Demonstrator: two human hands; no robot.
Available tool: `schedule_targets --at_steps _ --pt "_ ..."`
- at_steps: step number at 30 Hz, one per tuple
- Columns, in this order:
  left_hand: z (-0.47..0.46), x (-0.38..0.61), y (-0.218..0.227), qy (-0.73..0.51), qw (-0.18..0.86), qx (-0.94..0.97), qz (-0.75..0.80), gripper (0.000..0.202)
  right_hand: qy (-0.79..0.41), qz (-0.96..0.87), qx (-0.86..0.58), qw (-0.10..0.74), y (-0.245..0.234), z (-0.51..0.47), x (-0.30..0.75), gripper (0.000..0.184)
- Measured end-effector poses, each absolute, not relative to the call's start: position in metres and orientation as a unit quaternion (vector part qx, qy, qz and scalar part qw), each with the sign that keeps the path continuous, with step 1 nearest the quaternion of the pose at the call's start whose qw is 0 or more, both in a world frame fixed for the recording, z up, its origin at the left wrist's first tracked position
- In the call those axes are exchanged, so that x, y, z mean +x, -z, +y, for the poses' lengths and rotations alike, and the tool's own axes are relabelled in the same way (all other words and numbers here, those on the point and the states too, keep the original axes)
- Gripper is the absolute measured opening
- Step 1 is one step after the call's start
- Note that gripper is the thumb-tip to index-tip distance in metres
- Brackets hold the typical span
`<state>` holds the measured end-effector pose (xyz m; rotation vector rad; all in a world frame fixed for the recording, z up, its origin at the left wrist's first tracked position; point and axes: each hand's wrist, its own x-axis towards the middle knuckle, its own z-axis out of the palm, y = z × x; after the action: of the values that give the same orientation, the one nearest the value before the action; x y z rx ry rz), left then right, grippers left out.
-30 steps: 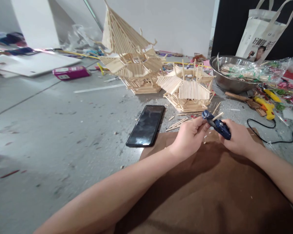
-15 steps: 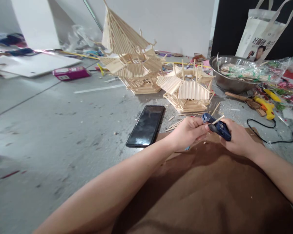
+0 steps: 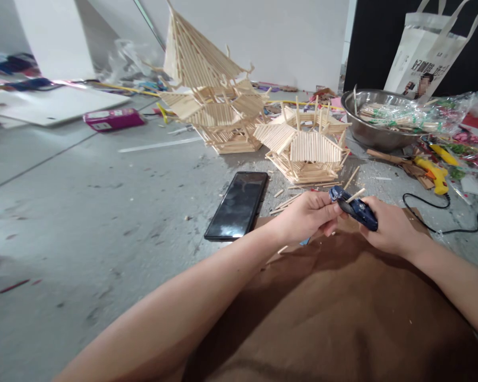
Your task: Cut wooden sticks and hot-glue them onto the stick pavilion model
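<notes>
My right hand [image 3: 390, 225] is closed round a dark blue hand cutter [image 3: 360, 211], held above the brown cardboard. A thin wooden stick [image 3: 357, 195] lies across the cutter, its pale end pointing up and right. My left hand [image 3: 308, 215] pinches the stick's lower end at the cutter's near side, thumb on top; the fingers hide part of it. Loose cut sticks [image 3: 287, 204] lie on the floor just beyond my left hand. Further off stands a small six-sided stick model [image 3: 316, 147] with slanted roof panels.
A taller stick pagoda [image 3: 223, 114] stands behind. A black phone [image 3: 237, 206] lies left of my hands. At the right are a steel bowl [image 3: 382, 139] of bundled sticks, a yellow glue gun [image 3: 434, 175] with a black cord, and a white bag [image 3: 426, 58].
Both hands keep nearly the same place on the cutter and stick. The lower fingers of my left hand have loosened slightly, and a short stick piece shows below its wrist.
</notes>
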<state>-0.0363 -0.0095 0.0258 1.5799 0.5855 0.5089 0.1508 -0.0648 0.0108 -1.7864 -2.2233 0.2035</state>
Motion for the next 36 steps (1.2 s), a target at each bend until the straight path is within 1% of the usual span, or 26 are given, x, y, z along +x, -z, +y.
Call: schedule_targets --at_steps 3,8,11,14,19,22,26,30,36 --pt "-0.013 -0.033 -0.026 -0.247 0.554 0.738 0.295 0.025 -0.066 -0.757 -0.638 0.122 -0.013 -0.064 0.15 0.029" --pt "-0.022 -0.025 -0.019 -0.371 0.345 0.78 0.367 0.017 -0.057 -0.737 -0.662 0.126 -0.014 -0.064 0.148 0.028" --pt "-0.022 -0.024 -0.013 -0.398 0.306 0.783 0.367 0.023 -0.056 -0.737 -0.66 0.135 -0.013 -0.063 0.147 0.03" --pt "-0.019 -0.026 -0.012 -0.394 0.346 0.779 0.343 0.024 -0.063 -0.749 -0.643 0.147 -0.012 -0.063 0.148 0.031" --pt "-0.013 -0.03 -0.017 -0.352 0.484 0.752 0.277 0.028 -0.067 -0.772 -0.608 0.172 -0.01 -0.061 0.152 0.037" --pt "-0.012 -0.032 -0.02 -0.328 0.553 0.724 0.252 0.033 -0.062 -0.774 -0.607 0.17 -0.009 -0.061 0.153 0.036" --pt "-0.01 -0.032 -0.02 -0.31 0.607 0.695 0.229 0.039 -0.055 -0.774 -0.605 0.177 -0.007 -0.061 0.154 0.037" --pt "-0.009 -0.033 -0.021 -0.287 0.632 0.68 0.236 0.04 -0.057 -0.779 -0.598 0.18 -0.007 -0.061 0.155 0.036" --pt "-0.01 -0.033 -0.022 -0.278 0.582 0.714 0.272 0.039 -0.058 -0.777 -0.604 0.166 -0.009 -0.062 0.155 0.038"
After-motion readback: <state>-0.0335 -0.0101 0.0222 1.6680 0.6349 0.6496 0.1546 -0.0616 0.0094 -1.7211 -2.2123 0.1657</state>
